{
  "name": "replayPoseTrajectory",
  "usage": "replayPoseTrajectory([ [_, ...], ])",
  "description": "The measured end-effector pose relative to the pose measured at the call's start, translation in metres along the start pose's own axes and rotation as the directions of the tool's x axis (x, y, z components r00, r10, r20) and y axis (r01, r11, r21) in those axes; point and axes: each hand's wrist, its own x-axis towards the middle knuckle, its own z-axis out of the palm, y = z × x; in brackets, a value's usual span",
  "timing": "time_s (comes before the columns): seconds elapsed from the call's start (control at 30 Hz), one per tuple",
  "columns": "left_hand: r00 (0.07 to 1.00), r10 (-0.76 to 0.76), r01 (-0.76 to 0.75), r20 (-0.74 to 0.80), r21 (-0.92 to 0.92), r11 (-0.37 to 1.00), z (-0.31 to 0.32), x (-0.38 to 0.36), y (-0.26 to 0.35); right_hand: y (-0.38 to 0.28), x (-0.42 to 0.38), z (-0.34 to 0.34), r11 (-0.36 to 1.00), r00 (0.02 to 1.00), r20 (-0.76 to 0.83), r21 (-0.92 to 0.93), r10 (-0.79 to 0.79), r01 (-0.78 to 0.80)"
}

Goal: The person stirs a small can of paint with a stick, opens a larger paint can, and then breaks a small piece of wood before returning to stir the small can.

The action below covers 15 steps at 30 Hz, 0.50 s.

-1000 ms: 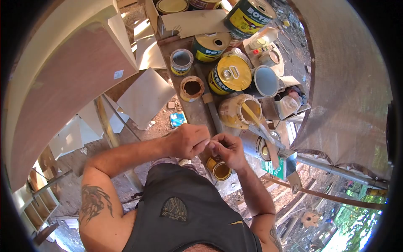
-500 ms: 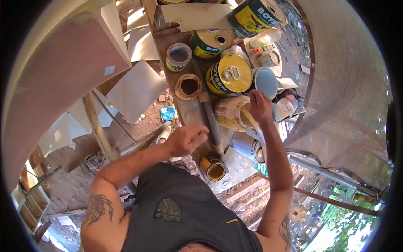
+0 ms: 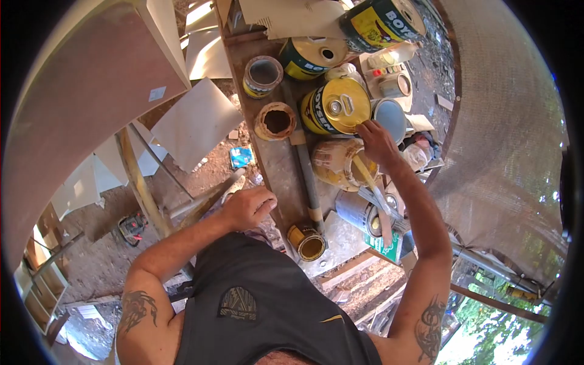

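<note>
My right hand [image 3: 378, 145] reaches over the bench with fingers bent and pressed together, the tips on the near rim of a closed Boysen paint can [image 3: 345, 104] with a yellow metal lid. Under the wrist stands a paint-smeared tub [image 3: 331, 163] with a flat stick [image 3: 365, 170] leaning out of it. Just behind the fingers is an uncovered can of grey-blue paint [image 3: 390, 120]. My left hand [image 3: 249, 208] hangs by the bench's left edge, fingers curled in and nothing visible in them. Nearest to it is a small can [image 3: 307, 243] with a brown-yellow inside.
A rusty-rimmed can [image 3: 275, 120] and a small grey-lined can [image 3: 263, 76] line the bench's left side. More Boysen cans [image 3: 316, 56] stand farther back. A dark bar [image 3: 306, 176] lies along the bench. Large panels [image 3: 91, 91] lean at left; mesh cloth [image 3: 505, 134] hangs at right.
My right hand has come down from beside the grey-blue can to the yellow-lidded can's rim. My left hand has drawn left, away from the bench, with its fingers curling in more.
</note>
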Motion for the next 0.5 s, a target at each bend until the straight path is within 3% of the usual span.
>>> replayPoseTrajectory([
  [0.5,1.0,0.026,-0.026,0.011,-0.006,1.0,0.012,0.011,-0.004,0.007,0.006,0.01,0.999,0.999,0.044,0.028,-0.019,0.018],
])
